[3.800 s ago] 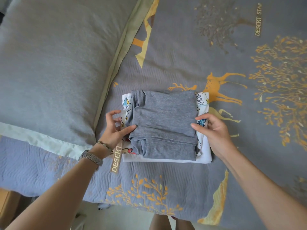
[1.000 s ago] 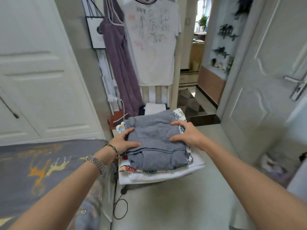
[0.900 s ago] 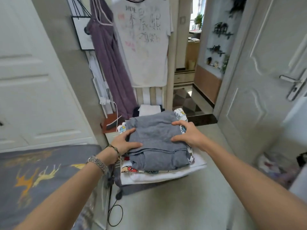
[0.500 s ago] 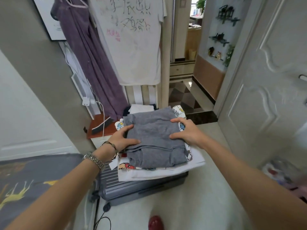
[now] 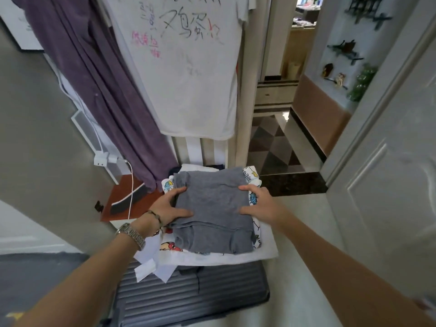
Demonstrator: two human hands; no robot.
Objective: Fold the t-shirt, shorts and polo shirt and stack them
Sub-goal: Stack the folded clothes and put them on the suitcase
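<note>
A stack of folded clothes hangs in the air in front of me, above a grey suitcase. On top lies a folded grey garment. Under it is a white garment with cartoon prints, and a plain white one at the bottom. My left hand grips the stack's left side, thumb on the grey cloth. My right hand grips the right side, thumb on top. The fingers under the stack are hidden.
A white t-shirt with handwriting and a purple garment hang on the wall ahead. A red-brown low table with a white cable stands at the left. An open white door is at the right, the grey bedspread at lower left.
I lifted the stack off the bed and turned away from it. Over the last second the view has dropped and the grey suitcase has come into view below the stack. Both hands keep their grip.
</note>
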